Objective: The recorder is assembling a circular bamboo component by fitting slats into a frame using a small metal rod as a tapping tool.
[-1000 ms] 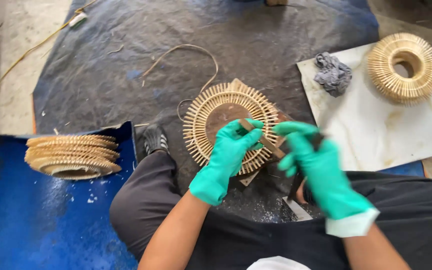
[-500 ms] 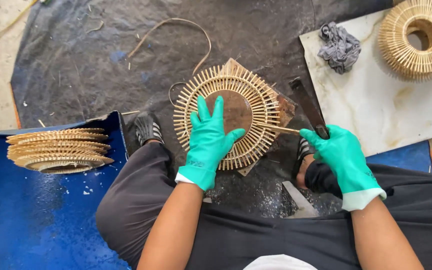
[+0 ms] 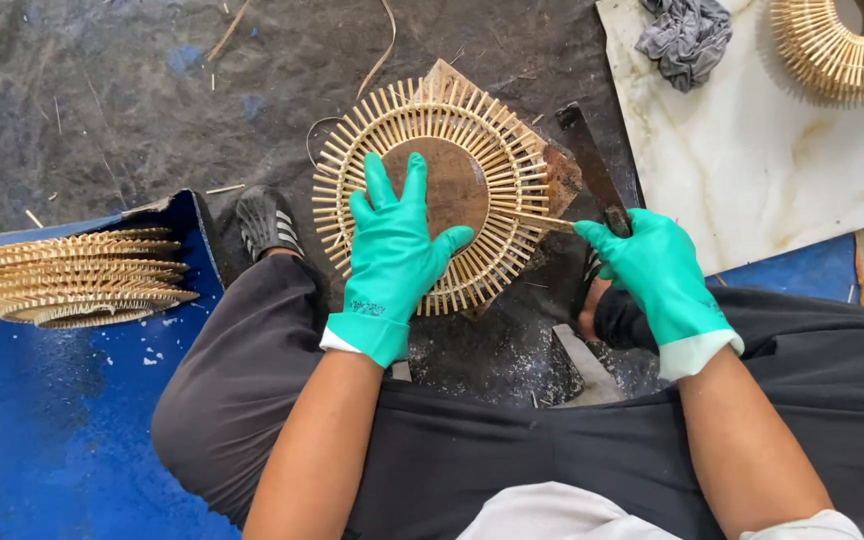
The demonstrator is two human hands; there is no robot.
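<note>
A round mat of radiating bamboo sticks [image 3: 497, 150] lies on a brown wooden board [image 3: 452, 185] on the dark ground sheet. My left hand [image 3: 397, 240], in a green glove, presses flat on the mat with fingers spread. My right hand [image 3: 652, 265], also gloved green, grips a dark flat blade [image 3: 587, 155] that points up and left beside the mat's right edge. The same hand pinches a thin bamboo stick [image 3: 537, 218] reaching into the mat's rim.
A stack of finished stick mats [image 3: 72, 275] rests on a blue sheet [image 3: 42, 420] at left. A pale slab [image 3: 752, 150] at upper right carries a grey rag [image 3: 687, 35] and a ring-shaped stick piece [image 3: 837, 45]. My black shoe [image 3: 267, 220] sits left of the mat.
My left hand went from gripping the mat's edge to pressing flat on it. My right hand moved to the right edge with blade and stick. The camera moved closer.
</note>
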